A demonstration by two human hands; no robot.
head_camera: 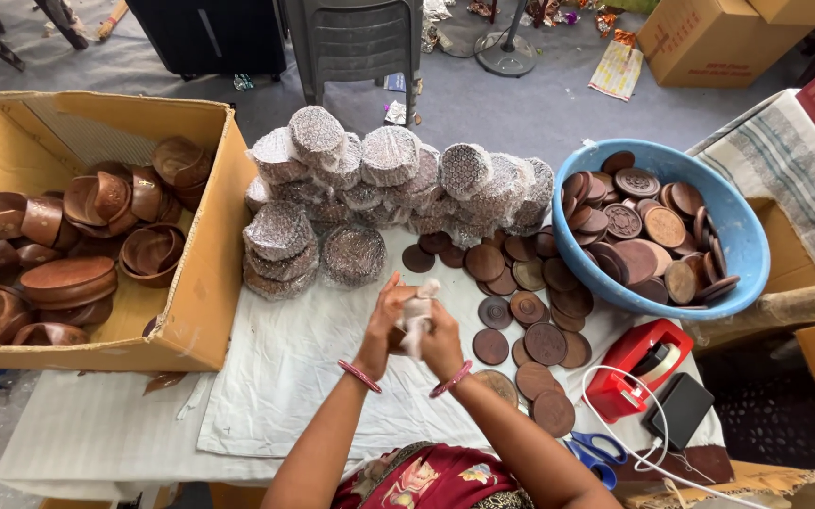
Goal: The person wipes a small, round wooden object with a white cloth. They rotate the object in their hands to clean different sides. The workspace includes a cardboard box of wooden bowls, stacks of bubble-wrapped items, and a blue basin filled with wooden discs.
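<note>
1. A small round brown wooden disc (396,337) is held between the left hand (384,325) and the right hand (440,337), just above the white cloth (285,377) on the tabletop. Both hands are closed around it, with a piece of thin white foam wrap (417,316) pressed on it. Most of the disc is hidden by the fingers.

2. The disc is held up and close to the body, so the wrap can be folded round it from both sides.

3. Just to the right, many flat round brown wooden discs (530,311) are spread on the cloth. They are kept near, so they can be reached with ease. Carved patterns are seen on some.

4. Behind the hands, a heap of round bundles in white netted foam (379,179) is stacked. They look soft and bumpy.

5. More brown discs are piled in a big round blue plastic tub (742,236) at the right.

6. At the left, smooth brown wooden bowls (78,245) are kept in an open cardboard box (210,273).

7. A red tape holder (635,366), blue-handled scissors (596,452) and a small black box with a white cable (679,407) are laid at the right edge.
</note>
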